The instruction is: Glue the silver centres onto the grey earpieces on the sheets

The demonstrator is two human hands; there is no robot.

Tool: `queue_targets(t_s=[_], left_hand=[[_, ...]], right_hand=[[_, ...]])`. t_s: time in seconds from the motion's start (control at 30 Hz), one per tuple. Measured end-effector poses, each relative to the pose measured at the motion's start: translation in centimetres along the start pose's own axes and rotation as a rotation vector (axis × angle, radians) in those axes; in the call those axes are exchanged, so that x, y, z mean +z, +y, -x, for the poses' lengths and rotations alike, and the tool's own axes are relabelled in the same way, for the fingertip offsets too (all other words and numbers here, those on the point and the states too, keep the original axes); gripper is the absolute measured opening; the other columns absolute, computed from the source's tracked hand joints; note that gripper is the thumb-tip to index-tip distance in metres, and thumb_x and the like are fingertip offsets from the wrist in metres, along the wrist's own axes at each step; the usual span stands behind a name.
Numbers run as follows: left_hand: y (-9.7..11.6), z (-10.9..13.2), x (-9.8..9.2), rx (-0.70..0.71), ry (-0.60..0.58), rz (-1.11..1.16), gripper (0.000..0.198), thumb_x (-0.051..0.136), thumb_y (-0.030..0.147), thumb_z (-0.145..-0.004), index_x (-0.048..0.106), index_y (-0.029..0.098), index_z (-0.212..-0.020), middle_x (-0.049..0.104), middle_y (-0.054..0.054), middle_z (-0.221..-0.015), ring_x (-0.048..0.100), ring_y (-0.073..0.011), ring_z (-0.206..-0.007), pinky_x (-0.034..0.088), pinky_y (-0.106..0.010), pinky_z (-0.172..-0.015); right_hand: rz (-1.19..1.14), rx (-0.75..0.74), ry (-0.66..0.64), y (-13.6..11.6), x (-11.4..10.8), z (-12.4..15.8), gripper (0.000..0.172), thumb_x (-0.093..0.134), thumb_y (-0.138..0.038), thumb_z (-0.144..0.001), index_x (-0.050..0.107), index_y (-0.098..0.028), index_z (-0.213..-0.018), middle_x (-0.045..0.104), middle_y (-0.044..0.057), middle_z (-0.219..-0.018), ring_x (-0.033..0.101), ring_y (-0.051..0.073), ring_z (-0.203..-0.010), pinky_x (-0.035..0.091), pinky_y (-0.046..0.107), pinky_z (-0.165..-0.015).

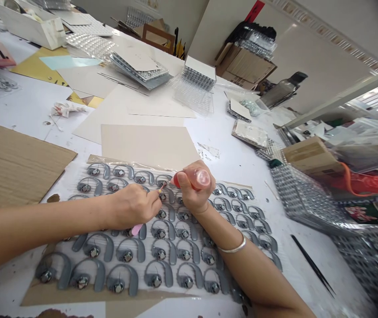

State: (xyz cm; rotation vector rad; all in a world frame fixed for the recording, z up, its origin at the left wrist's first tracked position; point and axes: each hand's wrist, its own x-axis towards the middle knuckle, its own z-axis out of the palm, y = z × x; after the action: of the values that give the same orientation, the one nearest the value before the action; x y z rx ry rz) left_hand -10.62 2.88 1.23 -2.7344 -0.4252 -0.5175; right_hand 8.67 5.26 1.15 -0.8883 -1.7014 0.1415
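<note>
Rows of grey ear-hook pieces [127,255], each with a round metallic part and a thin wire, lie on a cardboard-backed sheet [162,297]. My left hand [134,204] is closed on a thin pink-handled tool [136,229]; its narrow tip is over an ear hook [164,181] in the back row. In my right hand [192,194] is a small red squeeze bottle [199,177], tilted so its nozzle end points left to that same piece. The tip and nozzle are close together; whether they touch the piece I cannot tell.
Black tweezers [312,265] lie at the right. Clear plastic trays [303,198] are stacked beside a cardboard box [310,157]. Brown cardboard [13,163] lies left, beige card [145,141] behind the sheet. A crumpled tissue [66,109] and a white box [32,26] are farther back.
</note>
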Motion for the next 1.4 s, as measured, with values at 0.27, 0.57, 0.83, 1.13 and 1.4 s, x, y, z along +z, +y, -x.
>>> queue_targets(t_s=[0.27,0.57,0.83,1.13,1.4], left_hand=[[-0.2,0.1,0.2,-0.002,-0.028,0.045,0.016,0.040,0.005,-0.084,0.055,0.009,-0.084,0.063,-0.011,-0.073,0.058,-0.0167,-0.050,0.051,-0.027,-0.044],[-0.3,0.2,0.2,-0.003,-0.050,0.102,0.017,0.039,0.006,-0.085,0.055,0.009,-0.085,0.062,-0.010,-0.073,0.059,-0.0176,-0.052,0.052,-0.029,-0.045],[-0.7,0.2,0.2,-0.013,-0.078,0.133,0.013,0.043,0.006,-0.081,0.054,0.011,-0.084,0.059,-0.007,-0.072,0.054,-0.0176,-0.047,0.046,-0.030,-0.040],[-2.1,0.2,-0.2,-0.073,-0.123,0.276,0.011,0.047,0.009,-0.078,0.055,0.013,-0.083,0.061,-0.006,-0.072,0.054,-0.0184,-0.049,0.037,-0.029,-0.037],[-2.9,0.1,0.0,-0.157,-0.131,0.402,0.012,0.051,0.011,-0.078,0.059,0.015,-0.084,0.062,-0.003,-0.071,0.056,-0.0157,-0.054,0.033,-0.027,-0.043]], right_hand=[[-0.009,-0.029,-0.003,0.1,-0.1,0.1,0.018,0.063,-0.021,-0.081,0.053,-0.018,-0.066,0.055,0.000,-0.061,0.050,0.013,-0.059,0.043,0.029,-0.057],[-0.052,-0.048,0.003,0.0,-0.2,0.2,0.014,0.064,-0.017,-0.078,0.054,-0.018,-0.069,0.055,0.000,-0.062,0.050,0.013,-0.060,0.043,0.030,-0.057],[-0.056,-0.063,-0.007,0.0,-0.2,0.3,0.013,0.063,-0.018,-0.079,0.055,-0.018,-0.069,0.055,0.000,-0.061,0.049,0.013,-0.059,0.043,0.030,-0.056],[-0.064,-0.042,-0.029,0.0,-0.3,0.5,0.013,0.064,-0.018,-0.078,0.055,-0.019,-0.069,0.056,0.001,-0.061,0.050,0.013,-0.059,0.044,0.031,-0.057],[-0.040,-0.060,-0.044,0.0,-0.2,0.5,0.014,0.063,-0.023,-0.080,0.054,-0.019,-0.069,0.055,0.001,-0.060,0.049,0.014,-0.058,0.044,0.031,-0.054]])
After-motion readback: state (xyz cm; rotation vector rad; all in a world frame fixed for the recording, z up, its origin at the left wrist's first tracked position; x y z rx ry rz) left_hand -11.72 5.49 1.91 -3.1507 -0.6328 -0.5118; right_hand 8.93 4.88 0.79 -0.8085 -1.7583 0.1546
